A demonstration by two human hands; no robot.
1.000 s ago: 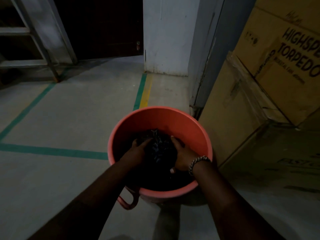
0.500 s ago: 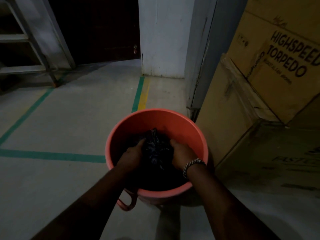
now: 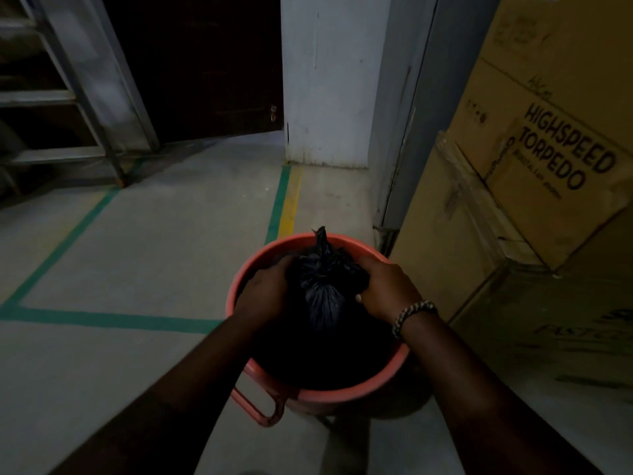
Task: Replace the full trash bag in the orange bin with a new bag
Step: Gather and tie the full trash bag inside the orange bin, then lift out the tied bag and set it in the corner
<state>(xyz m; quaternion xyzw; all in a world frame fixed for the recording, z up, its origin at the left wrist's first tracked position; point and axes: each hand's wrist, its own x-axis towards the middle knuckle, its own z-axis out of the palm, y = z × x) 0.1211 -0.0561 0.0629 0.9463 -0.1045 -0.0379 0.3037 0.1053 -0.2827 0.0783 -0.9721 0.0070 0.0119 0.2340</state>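
Left grip (image 3: 265,294) and right grip (image 3: 388,289) are both clenching the black trash bag (image 3: 322,296), one each side of its knot; bag is sitting inside the orange bin (image 3: 346,394), knot apparently poking above the rim.

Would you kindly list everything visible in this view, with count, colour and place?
bin: one, orange, floor centre.
trash bag: one, black, inside the bin.
cardboard boxes: several, brown, stacked at right.
ladder: one, grey metal, upper left.
door: one, dark, top centre.
pillar: one, white, top centre.
floor tape: green lines, one yellow strip, on floor.
bracelet: one, beaded, right wrist.
left hand: grips the bag's left side.
right hand: grips the bag's right side.
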